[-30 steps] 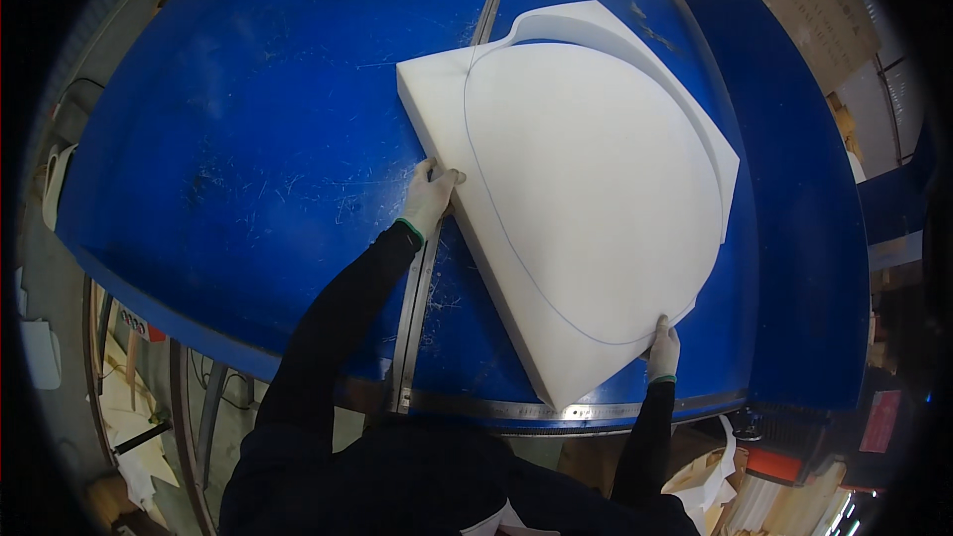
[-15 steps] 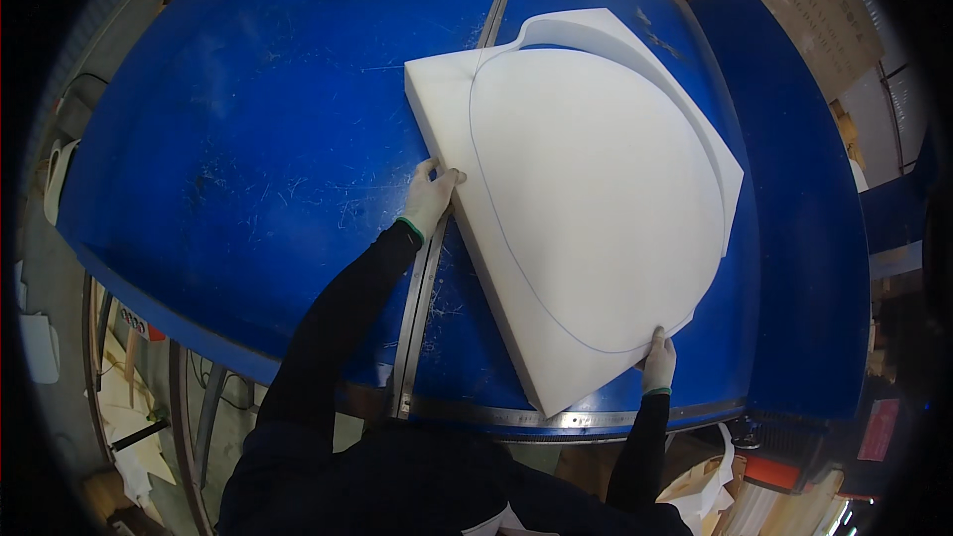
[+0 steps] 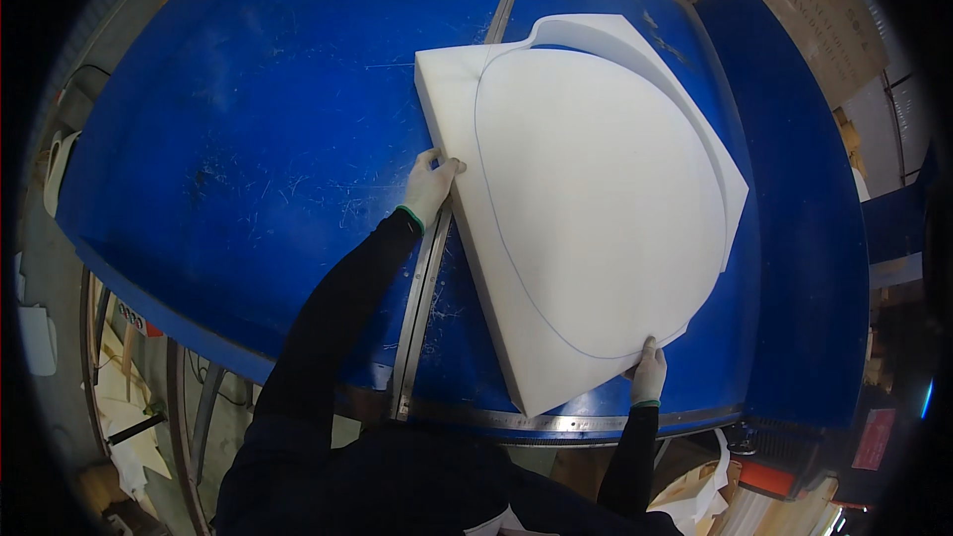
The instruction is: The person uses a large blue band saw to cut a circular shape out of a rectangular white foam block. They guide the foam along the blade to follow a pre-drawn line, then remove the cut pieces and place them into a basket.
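Observation:
A thick white foam block [image 3: 596, 199] lies on the blue table [image 3: 268, 109], with a curved pencil-like line drawn on its top face. Along its far and right side a cut runs near that line, and a strip of foam [image 3: 685, 89] stands slightly apart there. My left hand [image 3: 430, 186], in a pale glove with a green cuff, grips the block's left edge, thumb on top. At the near right edge my right hand [image 3: 648, 375], gloved alike, holds the block with its thumb on top and fingers below.
A metal rail [image 3: 422, 318] crosses the table from near to far, passing under the block. Another metal strip [image 3: 586, 424] edges the near side. A blue panel [image 3: 809, 218] rises at the right. Foam scraps [image 3: 695, 496] lie below the table at lower right.
The foam block has turned a little clockwise, its near corner shifting left and its far end right. My right hand has moved slightly left and nearer with it.

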